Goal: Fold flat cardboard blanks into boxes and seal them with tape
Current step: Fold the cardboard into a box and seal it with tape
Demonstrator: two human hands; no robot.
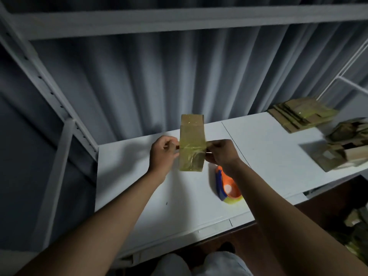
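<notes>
A small brown cardboard box wrapped in yellowish clear tape (192, 144) is being held up above the white tabletop (139, 176), between both hands. The left hand (163, 154) is gripping its left edge with curled fingers, and the right hand (221, 152) is pinching its right edge; the fingertips themselves are hiding behind the box and are hard to make out. An orange and blue tape dispenser (226, 186) is lying on the table just below the right wrist. Flat brown cardboard blanks (298, 116) are sitting stacked at the far right, and more cardboard pieces (338, 154) nearer by are blurring and getting cut off by the frame edge
</notes>
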